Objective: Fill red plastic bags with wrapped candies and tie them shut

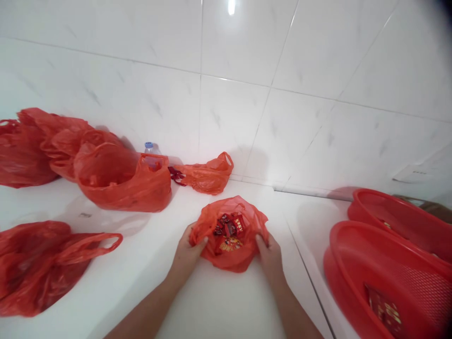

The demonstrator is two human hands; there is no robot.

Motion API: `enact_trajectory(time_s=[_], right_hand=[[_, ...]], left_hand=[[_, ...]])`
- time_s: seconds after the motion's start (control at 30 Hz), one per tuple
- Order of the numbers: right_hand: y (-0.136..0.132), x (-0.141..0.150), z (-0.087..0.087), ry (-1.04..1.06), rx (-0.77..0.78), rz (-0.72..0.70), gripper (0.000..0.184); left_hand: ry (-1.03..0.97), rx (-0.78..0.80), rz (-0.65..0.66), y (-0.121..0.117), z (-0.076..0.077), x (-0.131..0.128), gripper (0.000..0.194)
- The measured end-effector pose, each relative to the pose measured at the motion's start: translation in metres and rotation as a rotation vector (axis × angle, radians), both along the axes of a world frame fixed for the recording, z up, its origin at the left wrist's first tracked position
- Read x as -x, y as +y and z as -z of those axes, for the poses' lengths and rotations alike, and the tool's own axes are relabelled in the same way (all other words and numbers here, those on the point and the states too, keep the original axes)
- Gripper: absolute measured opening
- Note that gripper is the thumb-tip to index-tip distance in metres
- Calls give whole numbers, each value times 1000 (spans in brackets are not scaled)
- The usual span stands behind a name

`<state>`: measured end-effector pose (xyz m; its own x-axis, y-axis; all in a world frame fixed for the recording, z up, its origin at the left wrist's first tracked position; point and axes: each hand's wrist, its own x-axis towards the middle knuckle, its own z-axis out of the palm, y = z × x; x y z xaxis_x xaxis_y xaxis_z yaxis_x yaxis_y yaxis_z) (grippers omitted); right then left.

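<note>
A red plastic bag (243, 258) stands in front of me on the white table with its mouth spread wide. Inside it lie several dark red wrapped sweets (229, 228) and a red packet with gold print (230, 244). My left hand (188, 249) pinches the bag's rim on the left side, thumb inside and fingers behind. On the right side, my right hand (271, 256) grips the rim in the same way. Some of the fingers are hidden behind the plastic.
Red plastic bags (123, 188) line the wall at the left, and another red bag (38, 268) lies nearer. A small red bag (208, 175) and a blue-capped bottle (149, 148) stand at the back. Red plastic baskets (339, 263) sit at the right, one holding a red packet (384, 310).
</note>
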<state>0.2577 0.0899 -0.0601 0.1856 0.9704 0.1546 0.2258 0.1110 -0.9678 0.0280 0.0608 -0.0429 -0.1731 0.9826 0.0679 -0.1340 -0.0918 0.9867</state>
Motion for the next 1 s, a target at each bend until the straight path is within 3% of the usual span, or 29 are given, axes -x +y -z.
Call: enact_trajectory(time_s=[0.13, 0.27, 0.37, 0.47, 0.6, 0.7, 0.77, 0.83, 0.93, 1.0], right_hand=[[-16, -17, -23, 96, 2, 137, 26], [-34, -28, -54, 93, -7, 177, 25], [-36, -31, -75, 124, 32, 71, 26], [-24, -34, -95, 189, 38, -25, 23], [-7, -37, -130, 324, -164, -29, 15], [-5, -36, -152, 403, -405, -30, 13], [-7, -36, -155, 356, -435, 13, 13], [-10, -38, -146, 270, -359, 71, 15], [-19, -48, -118, 185, -232, 64, 26], [-28, -61, -96, 170, -213, 18, 36]], left_hand=[[-48, -14, -159, -13, -17, 13, 46], [130, -81, -112, -25, -46, 23, 25], [403, -132, -120, -26, -73, 27, 4], [499, -146, -142, -19, -98, 30, 17], [251, -188, -62, -10, -131, 32, 26], [221, -296, -145, -12, -153, 30, 25], [283, -327, -144, -18, -162, 30, 22], [357, -307, -50, -27, -164, 31, 20], [470, -239, 209, -40, -150, 43, 16], [490, -246, 353, -48, -132, 55, 44]])
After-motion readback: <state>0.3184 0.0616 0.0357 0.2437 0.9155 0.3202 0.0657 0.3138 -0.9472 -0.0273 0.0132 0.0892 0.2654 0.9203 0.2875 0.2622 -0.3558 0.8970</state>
